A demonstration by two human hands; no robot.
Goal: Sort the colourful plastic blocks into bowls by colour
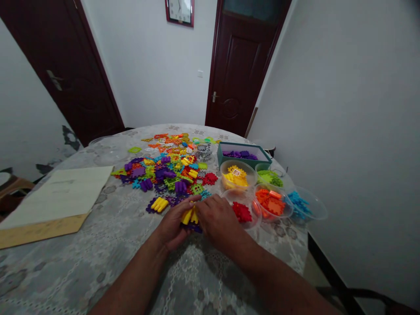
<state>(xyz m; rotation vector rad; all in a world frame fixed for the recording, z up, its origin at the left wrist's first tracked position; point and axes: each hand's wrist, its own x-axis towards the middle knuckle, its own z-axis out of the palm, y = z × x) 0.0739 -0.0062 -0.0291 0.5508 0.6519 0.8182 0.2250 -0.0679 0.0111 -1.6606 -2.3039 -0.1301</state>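
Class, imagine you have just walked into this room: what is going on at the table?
A person sits at a round table covered with a lace-patterned cloth. Both hands, the left hand and the right hand, close together on a yellow-and-purple plastic interlocking piece. Beyond them lies a mixed pile of colourful plastic building pieces. To the right, clear round plastic bowls hold pieces by colour: red, orange, yellow.

Hands perhaps hide most of yellow piece.
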